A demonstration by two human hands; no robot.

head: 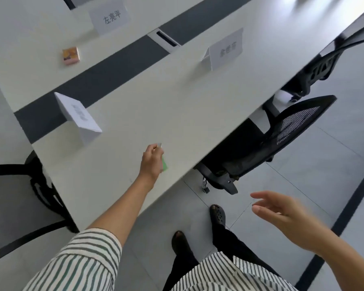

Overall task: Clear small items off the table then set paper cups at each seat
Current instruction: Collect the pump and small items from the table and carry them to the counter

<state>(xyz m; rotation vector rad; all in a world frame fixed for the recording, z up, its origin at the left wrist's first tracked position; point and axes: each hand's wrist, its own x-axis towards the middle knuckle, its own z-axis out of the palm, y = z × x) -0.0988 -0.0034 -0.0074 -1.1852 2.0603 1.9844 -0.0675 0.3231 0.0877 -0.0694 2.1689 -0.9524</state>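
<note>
The left hand (152, 162) reaches over the near edge of the white table (177, 101), its fingers curled round a small green item (165, 165), which is mostly hidden behind the hand. The right hand (282, 215) hangs over the floor to the right, well apart from the table, fingers spread and holding nothing. A folded name card (80, 114) stands left of the left hand, a second card (225, 49) farther right, and a third (110, 18) at the far side. A small orange box (70, 56) lies beyond the dark centre strip (93, 80), far left. A black mesh chair (282, 133) is tucked under the table's right edge.
</note>
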